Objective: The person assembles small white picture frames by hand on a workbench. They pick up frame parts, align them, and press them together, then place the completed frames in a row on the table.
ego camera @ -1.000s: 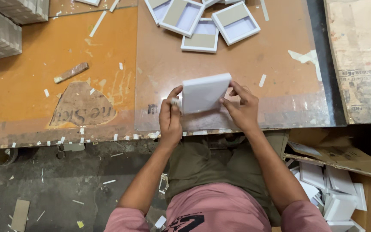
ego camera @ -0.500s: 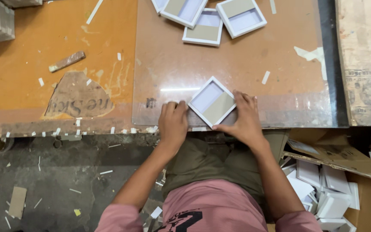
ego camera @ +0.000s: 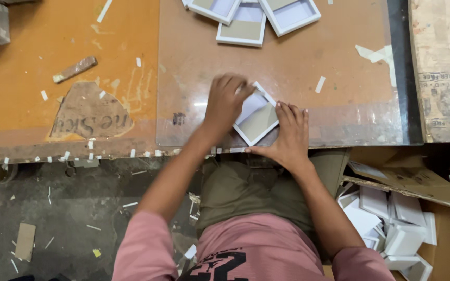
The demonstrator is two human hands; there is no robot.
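A small square white-edged box tray lies open side up on the worn table, turned like a diamond near the front edge. My left hand rests on its upper left corner, fingers bent over the rim. My right hand lies flat against its lower right side, fingers spread and pressing on the table. Neither hand lifts the tray.
Several similar white-rimmed trays are piled at the table's far edge. Bits of white tape lie scattered on the orange board. A cardboard carton with white boxes stands at the lower right. Cardboard sheets lie at the right.
A second ago both hands held the box up, closed side toward me. It was then turned over and set down open side up; my left hand has moved up onto its top corner.
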